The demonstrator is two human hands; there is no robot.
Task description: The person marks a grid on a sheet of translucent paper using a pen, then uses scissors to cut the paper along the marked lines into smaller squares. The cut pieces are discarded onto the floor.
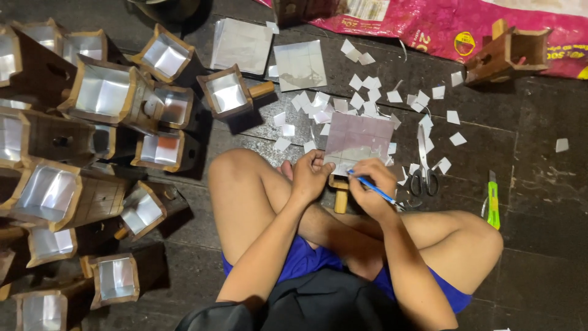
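Silvery sheet (358, 140) pinched in left hand (311, 175); blue pen (372, 187) gripped in right hand (371, 187), tip on sheet.

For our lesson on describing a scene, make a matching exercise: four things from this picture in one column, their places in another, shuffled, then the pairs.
Things
1. pen
2. scissors
3. knife
4. boxes

Places
A. on the floor by the right knee
B. in the right hand
C. piled at the person's left
D. among the paper scraps, right of the metal sheet

Pairs: 1-B, 2-D, 3-A, 4-C. The left hand holds the sheet's lower edge.
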